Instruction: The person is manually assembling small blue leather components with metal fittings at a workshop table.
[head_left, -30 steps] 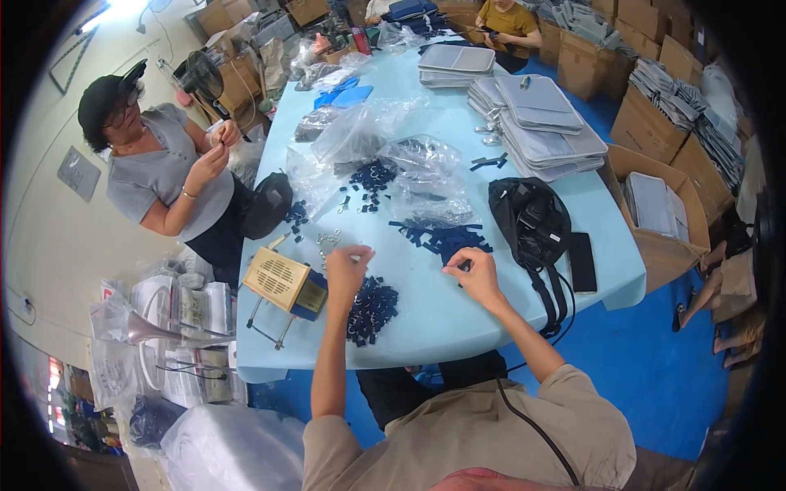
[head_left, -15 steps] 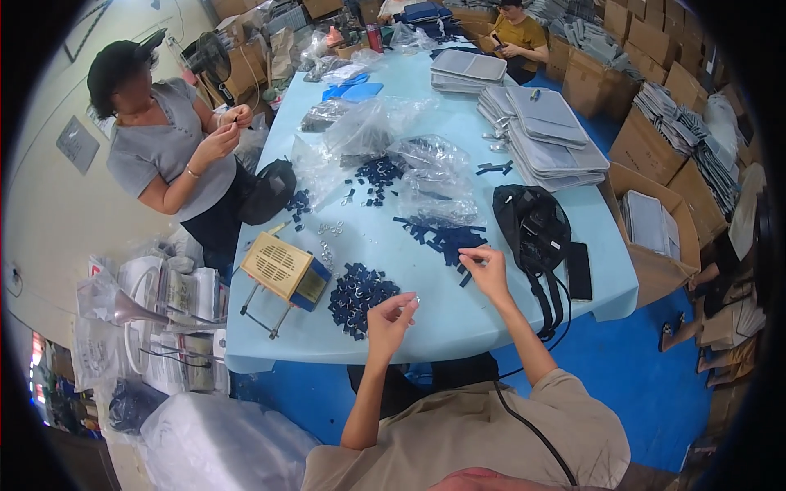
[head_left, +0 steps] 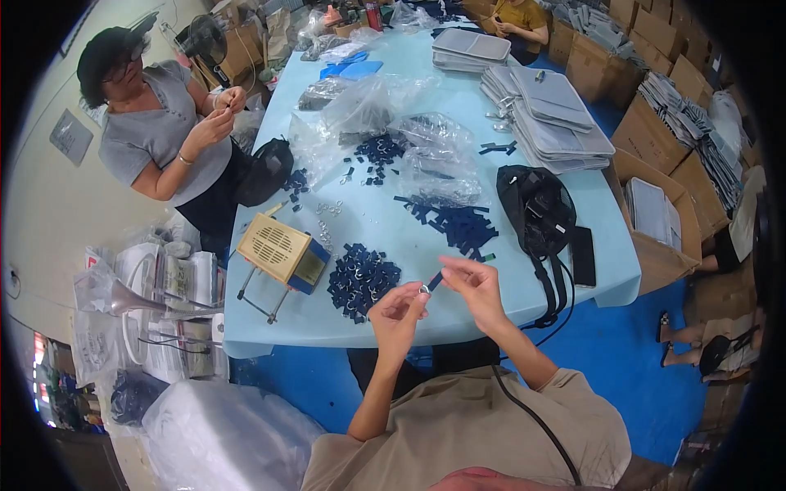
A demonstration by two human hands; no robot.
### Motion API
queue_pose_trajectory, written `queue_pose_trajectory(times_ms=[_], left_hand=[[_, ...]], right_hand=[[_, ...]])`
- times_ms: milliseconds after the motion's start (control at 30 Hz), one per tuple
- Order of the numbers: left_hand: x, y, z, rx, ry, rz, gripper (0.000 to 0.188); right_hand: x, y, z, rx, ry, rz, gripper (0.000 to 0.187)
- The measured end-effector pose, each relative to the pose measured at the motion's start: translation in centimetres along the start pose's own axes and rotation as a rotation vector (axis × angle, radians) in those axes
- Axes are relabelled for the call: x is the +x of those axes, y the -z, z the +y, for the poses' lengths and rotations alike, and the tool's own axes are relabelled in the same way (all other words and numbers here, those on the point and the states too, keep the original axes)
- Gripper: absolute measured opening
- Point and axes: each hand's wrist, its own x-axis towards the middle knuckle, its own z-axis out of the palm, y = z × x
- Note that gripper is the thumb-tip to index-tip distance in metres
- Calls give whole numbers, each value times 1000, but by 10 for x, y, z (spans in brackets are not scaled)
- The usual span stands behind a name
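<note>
Near the table's front edge, my left hand pinches a small silver metal ring. Close beside it, my right hand grips a short dark blue fabric strip, its end at the ring. Whether the strip passes through the ring is too small to tell. A heap of dark blue fabric tabs with metal rings lies left of my hands. Beyond my right hand is a pile of loose dark blue strips. Some loose silver metal pieces lie farther left.
A beige and blue boxy device stands at the table's left front. A black bag and a dark flat phone-like slab lie right. Clear plastic bags and stacked grey panels are farther back. A co-worker stands left.
My right hand has come back from the strip pile to my left hand, bringing a blue strip to the ring. The camera's view has shifted slightly.
</note>
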Motion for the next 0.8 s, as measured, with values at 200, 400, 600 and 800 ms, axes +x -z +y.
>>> queue_pose_trajectory(times_ms=[200, 400, 600, 800], left_hand=[[-11, 13, -7, -51, 3, 40, 20], [-18, 16, -12, -118, 31, 50, 21], [-19, 22, -17, -200, 26, 53, 22], [-25, 26, -15, -165, 10, 54, 22]], right_hand=[[-11, -8, 15, -70, 177, -94, 19], [-19, -11, 19, -69, 200, -104, 14], [-22, -13, 22, -19, 182, -122, 10], [-23, -15, 23, -43, 110, -146, 12]])
